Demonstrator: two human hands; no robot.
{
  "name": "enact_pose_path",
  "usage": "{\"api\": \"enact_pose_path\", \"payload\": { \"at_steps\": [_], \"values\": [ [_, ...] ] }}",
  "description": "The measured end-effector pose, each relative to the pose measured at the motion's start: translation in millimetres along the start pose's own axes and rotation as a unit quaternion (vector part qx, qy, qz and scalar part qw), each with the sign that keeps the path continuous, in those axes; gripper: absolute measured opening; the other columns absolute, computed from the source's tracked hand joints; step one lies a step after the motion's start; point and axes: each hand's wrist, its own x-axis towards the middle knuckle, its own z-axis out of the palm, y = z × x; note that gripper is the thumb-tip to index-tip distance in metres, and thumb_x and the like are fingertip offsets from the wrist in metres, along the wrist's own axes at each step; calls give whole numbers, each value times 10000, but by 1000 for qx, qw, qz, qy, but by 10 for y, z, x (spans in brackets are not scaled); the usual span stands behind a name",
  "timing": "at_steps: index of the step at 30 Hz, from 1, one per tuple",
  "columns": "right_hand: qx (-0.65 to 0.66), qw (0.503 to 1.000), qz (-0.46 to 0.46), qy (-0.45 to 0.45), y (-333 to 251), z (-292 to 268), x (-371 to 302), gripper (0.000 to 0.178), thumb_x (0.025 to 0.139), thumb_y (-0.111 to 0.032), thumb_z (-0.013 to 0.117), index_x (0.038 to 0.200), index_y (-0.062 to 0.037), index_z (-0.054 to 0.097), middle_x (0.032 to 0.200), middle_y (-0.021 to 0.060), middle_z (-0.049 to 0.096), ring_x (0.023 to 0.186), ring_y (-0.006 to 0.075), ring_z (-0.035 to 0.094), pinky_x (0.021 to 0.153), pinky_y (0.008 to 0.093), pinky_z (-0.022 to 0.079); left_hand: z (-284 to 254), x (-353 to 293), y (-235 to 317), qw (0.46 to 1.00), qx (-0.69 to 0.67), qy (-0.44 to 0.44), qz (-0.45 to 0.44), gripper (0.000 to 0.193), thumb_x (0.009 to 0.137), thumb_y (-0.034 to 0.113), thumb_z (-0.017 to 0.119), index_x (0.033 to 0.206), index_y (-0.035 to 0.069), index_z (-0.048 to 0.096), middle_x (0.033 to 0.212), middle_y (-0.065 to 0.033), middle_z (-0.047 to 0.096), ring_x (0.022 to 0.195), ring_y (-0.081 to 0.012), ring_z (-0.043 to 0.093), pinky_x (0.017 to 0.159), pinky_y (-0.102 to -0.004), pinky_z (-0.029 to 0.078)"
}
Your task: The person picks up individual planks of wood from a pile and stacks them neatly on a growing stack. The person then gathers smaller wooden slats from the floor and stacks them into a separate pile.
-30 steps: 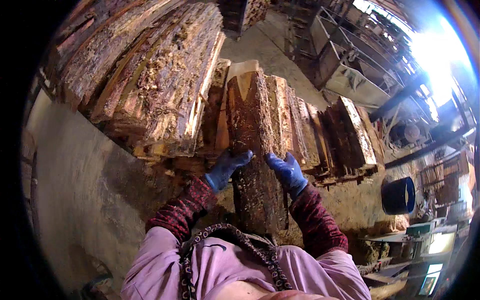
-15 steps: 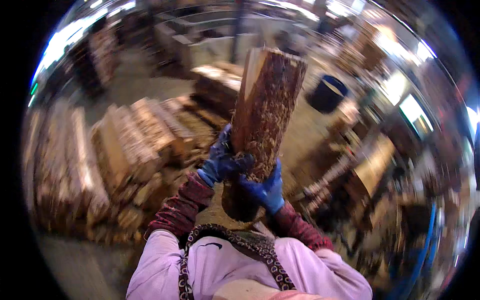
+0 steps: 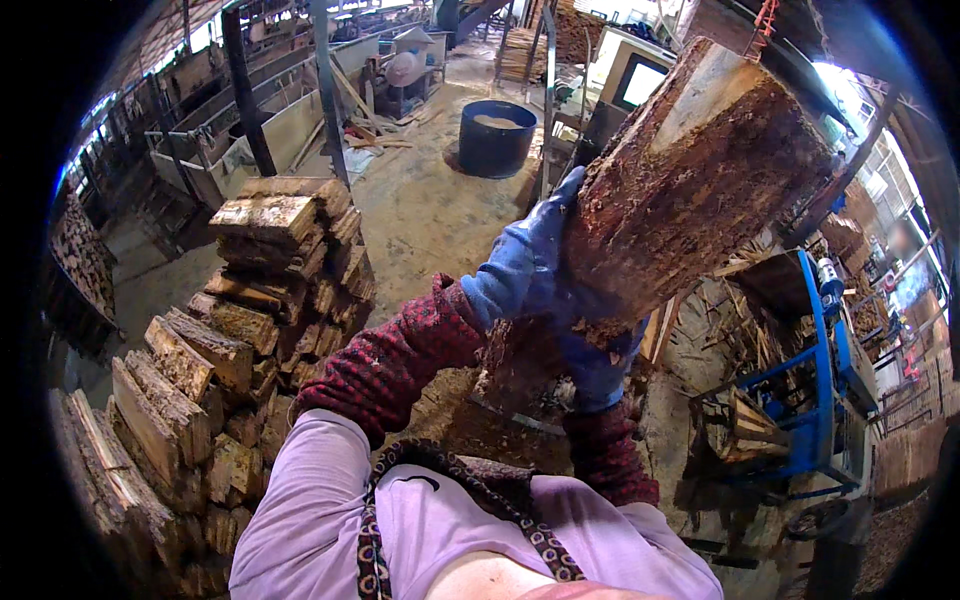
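Observation:
A thick, bark-covered piece of split log (image 3: 690,190) is held up in front of me, tilted toward the upper right. Its rough brown bark faces me, and a paler cut surface shows at the upper end. My left hand (image 3: 525,255), in a blue glove, is closed round the log's left side. Under the lower end, my right hand (image 3: 605,365) in a matching glove supports it, its fingers partly hidden by the wood. A darker wooden part (image 3: 525,360) shows just below the gloves; I cannot tell whether it belongs to the same log.
Split wood (image 3: 265,265) is stacked at my left. Ahead on the floor stands a black round tub (image 3: 495,140). A blue metal frame (image 3: 820,370) with wood pieces beside it stands at the right. Dark posts (image 3: 248,95) rise at the back left. A person (image 3: 903,265) is far right.
My view has turned to the right. The log has swung from nearly upright to leaning toward the right, with both hands still on it. The wood stack and tub now appear farther left.

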Motion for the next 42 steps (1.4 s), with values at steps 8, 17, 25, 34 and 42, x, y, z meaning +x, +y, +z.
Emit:
{"api": "enact_pose_path", "payload": {
  "at_steps": [8, 17, 25, 34, 42],
  "values": [
    [-152, 984, 24, 91, -343, -747, 268, 641, 1000, -340, 676, 1462, 35, 438, 1349, 183, 609, 1190, 284, 641, 994, 413, 572, 176, 412, -386, 929, 350, 64, -100, 1342, 541, 390, 1039, 1593, -16, 311, 1522, -161, 521, 1411, -238, 478, 1191, -388, 386],
    [-366, 922, 0, 125, -901, -1153, 402, 619, 989, -309, 700, 1429, 58, 466, 1291, 172, 647, 1145, 274, 667, 989, 399, 573, 110, 177, -293, 921, 385, -14, 49, 1152, 669, 485, 929, 1578, 56, 368, 1425, -228, 575, 1303, -354, 580, 1089, -430, 485],
    [-563, 821, 32, 93, -1607, -895, -45, 599, 979, -282, 721, 1399, 79, 491, 1240, 161, 682, 1106, 264, 690, 985, 387, 575, 87, 0, -720, 976, 6, -145, -163, 934, 901, 541, 755, 1566, 14, 364, 1456, -184, 581, 1331, -249, 549, 1124, -373, 441],
    [-633, 739, 220, 67, -749, -1297, 601, 578, 967, -252, 744, 1365, 102, 520, 1182, 149, 720, 1061, 254, 715, 980, 373, 577, 225, -1828, -1046, 675, -595, 90, -428, 800, 990, 634, 571, 1541, 63, 470, 1522, -109, 546, 1371, -238, 547, 1189, -439, 426],
    [-459, 852, 157, 195, -498, -1121, -14, 311, 965, -122, 722, 1209, 59, 652, 1108, 125, 742, 1022, 214, 720, 954, 344, 573, -167, -1554, -1070, 892, -80, 133, -424, 1023, 904, 524, 750, 1608, -9, 232, 1572, -187, 464, 1409, -278, 490, 1161, -392, 411]
  ]
}}
